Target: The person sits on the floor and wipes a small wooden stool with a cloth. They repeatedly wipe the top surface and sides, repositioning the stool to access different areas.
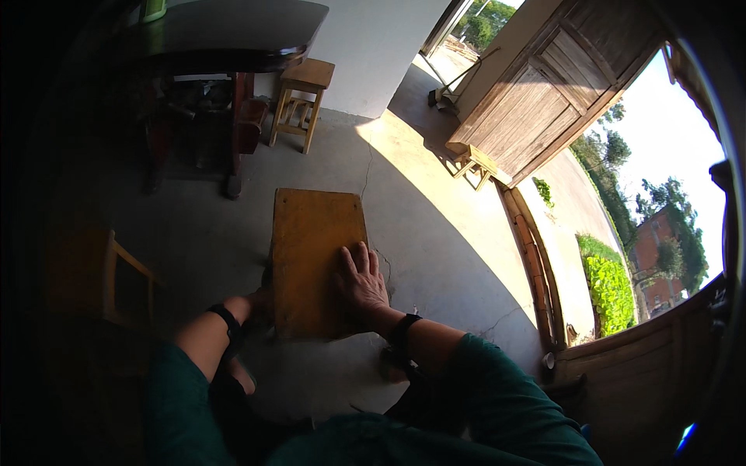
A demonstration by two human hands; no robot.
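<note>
Before me is a flat rectangular wooden top [315,250], yellow-brown and worn, with small dark marks near its far corners. It looks like the seat of a stool, though whatever is beneath it is hidden. My right hand [364,279] lies palm down on its right side, fingers spread a little and pointing away from me. At the near left edge of the wood, my left hand [262,300] is in deep shadow. Its fingers pass out of sight beside or below that edge, so its grip does not show.
A dark table [233,35] with a wooden stool [303,87] beside it stands ahead. Wooden chair-like furniture [111,274] is at left. By the open wooden door [536,93] sits a low stool [479,160]. A raised threshold [527,256] borders the doorway; a small cup-like object [548,361] is nearby.
</note>
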